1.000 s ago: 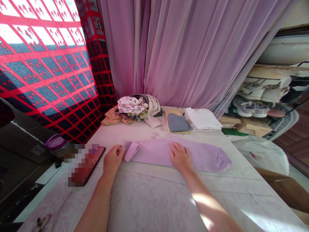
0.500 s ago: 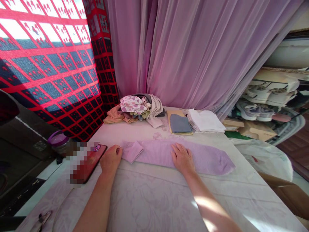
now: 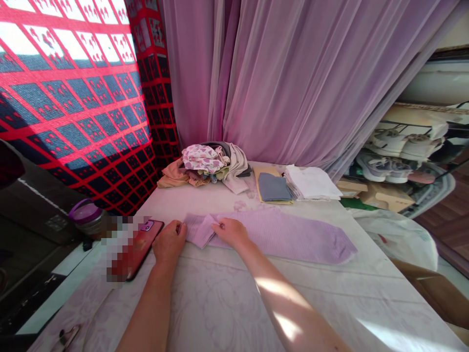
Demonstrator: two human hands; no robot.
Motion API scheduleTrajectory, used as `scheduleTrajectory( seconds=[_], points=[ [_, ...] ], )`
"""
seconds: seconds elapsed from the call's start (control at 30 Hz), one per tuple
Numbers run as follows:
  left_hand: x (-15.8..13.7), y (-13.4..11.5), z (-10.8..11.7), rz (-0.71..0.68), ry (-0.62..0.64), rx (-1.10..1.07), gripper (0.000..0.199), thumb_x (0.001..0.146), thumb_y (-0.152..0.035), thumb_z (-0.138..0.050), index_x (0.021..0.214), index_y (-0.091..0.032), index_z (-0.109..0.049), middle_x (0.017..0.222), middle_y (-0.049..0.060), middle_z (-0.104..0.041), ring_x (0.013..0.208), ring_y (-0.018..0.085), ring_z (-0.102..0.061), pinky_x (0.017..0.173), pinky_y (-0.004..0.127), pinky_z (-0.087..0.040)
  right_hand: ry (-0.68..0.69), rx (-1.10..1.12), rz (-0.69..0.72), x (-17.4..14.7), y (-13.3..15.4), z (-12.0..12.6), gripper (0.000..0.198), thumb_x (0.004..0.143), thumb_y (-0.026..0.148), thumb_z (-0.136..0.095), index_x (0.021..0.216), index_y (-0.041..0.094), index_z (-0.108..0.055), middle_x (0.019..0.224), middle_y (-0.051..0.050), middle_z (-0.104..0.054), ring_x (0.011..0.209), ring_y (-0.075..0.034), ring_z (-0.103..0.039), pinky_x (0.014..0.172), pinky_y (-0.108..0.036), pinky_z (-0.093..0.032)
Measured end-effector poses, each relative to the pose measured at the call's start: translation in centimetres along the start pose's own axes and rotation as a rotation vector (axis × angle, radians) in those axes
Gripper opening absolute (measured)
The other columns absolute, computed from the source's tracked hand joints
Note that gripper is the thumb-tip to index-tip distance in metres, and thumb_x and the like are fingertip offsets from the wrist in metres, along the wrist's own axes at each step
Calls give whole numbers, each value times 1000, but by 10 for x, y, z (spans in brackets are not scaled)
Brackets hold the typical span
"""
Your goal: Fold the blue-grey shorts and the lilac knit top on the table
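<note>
A lilac ribbed knit garment [image 3: 293, 237] lies flat in a long strip across the table, with a narrow cuff-like piece [image 3: 202, 233] turned over slantwise near its left end. My right hand [image 3: 231, 231] is closed, thumb and fingertips pinching the edge of that piece. At the garment's left end, my left hand [image 3: 170, 239] rests on the table with its fingers curled against the fabric edge. Its fingertips are partly hidden.
Behind lies a heap of crumpled clothes [image 3: 205, 164], with a folded grey-blue cloth [image 3: 274, 187] and folded white cloths [image 3: 313, 183] to its right. A red phone [image 3: 141, 249] lies left of my left hand. Shoes [image 3: 388, 166] stand on a rack at right.
My right hand has moved left from lying spread on the garment's middle to pinching the cuff-like piece, whose edge is slightly raised. My left hand stays almost in place.
</note>
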State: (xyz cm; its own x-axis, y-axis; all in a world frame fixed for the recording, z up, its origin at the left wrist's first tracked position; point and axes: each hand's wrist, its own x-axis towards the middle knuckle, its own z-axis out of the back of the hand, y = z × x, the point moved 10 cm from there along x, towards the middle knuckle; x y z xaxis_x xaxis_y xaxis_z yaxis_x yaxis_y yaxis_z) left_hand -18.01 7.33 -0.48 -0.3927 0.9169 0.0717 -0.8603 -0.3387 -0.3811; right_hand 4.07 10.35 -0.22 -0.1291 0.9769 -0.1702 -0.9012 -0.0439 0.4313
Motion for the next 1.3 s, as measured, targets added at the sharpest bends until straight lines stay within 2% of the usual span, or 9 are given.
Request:
scheduleTrajectory(
  seconds=[0.17, 0.3, 0.43, 0.6, 0.77, 0.93, 1.07, 1.2, 1.3],
  points=[
    [3, 5, -2, 14, -7, -59, 30, 87, -46, -46, 93, -27, -68, 87, 4, -74, 82, 25, -67, 60, 29, -40, 25, 78, 67, 23, 30, -5, 30, 90, 38, -49, 85, 22, -74, 89, -3, -74, 81, -15, -64, 60, -23, -35],
    [5, 10, -7, 38, 31, -151, 30, 88, -47, -48, 95, -28, -70, 87, 2, -75, 83, 23, -67, 61, 28, -40, 72, 155, 117, 37, 59, -12, 40, 94, 45, -44, 86, 21, -74, 88, -2, -74, 81, -14, -64, 62, -22, -36],
    [7, 13, -10, 22, 64, -143, 32, 91, -45, -45, 99, -28, -71, 89, 3, -75, 84, 23, -67, 60, 28, -38, 113, 86, 144, 43, 73, -24, 44, 96, 47, -39, 88, 23, -75, 94, -3, -75, 86, -15, -64, 65, -23, -38],
    [10, 13, -8, -3, 48, -115, 36, 93, -43, -41, 101, -26, -72, 90, 6, -75, 85, 24, -67, 64, 28, -41, 85, 11, 154, 43, 71, -28, 31, 92, 33, -44, 97, 26, -74, 103, -2, -74, 92, -16, -64, 69, -23, -39],
    [11, 10, -7, -15, 85, -131, 49, 97, -46, -29, 96, -25, -73, 91, 7, -76, 88, 24, -68, 69, 29, -44, 53, 6, 162, 38, 69, -29, 29, 90, 32, -46, 101, 30, -73, 104, 1, -74, 93, -16, -64, 71, -24, -40],
    [7, 5, -11, -25, 168, -168, 37, 86, -53, -54, 107, -26, -70, 94, 3, -76, 89, 22, -68, 67, 27, -43, -4, 10, 193, 32, 71, -33, 27, 90, 31, -48, 106, 31, -71, 109, 1, -72, 96, -16, -63, 76, -25, -43],
    [6, 4, -13, -24, 188, -145, 36, 86, -48, -55, 112, -27, -67, 97, 2, -75, 91, 22, -67, 67, 27, -43, -82, 15, 283, 21, 72, -32, 30, 93, 25, -45, 111, 28, -68, 111, -2, -69, 101, -16, -60, 85, -26, -43],
    [5, 4, -12, -26, 196, -135, 37, 86, -47, -55, 116, -27, -65, 97, 1, -73, 92, 22, -67, 71, 29, -46, -206, -85, 378, 5, 69, -29, 36, 95, 31, -45, 128, 26, -59, 134, -7, -58, 125, -21, -47, 105, -39, -33],
    [4, -3, -3, -69, 115, -133, 38, 86, -39, -55, 121, -25, -62, 105, 4, -71, 96, 23, -65, 76, 32, -49, -186, -165, 356, 1, 61, -39, 45, 97, 39, -41, 139, 24, -49, 149, -9, -45, 137, -26, -34, 111, -51, -23]
  ],
)
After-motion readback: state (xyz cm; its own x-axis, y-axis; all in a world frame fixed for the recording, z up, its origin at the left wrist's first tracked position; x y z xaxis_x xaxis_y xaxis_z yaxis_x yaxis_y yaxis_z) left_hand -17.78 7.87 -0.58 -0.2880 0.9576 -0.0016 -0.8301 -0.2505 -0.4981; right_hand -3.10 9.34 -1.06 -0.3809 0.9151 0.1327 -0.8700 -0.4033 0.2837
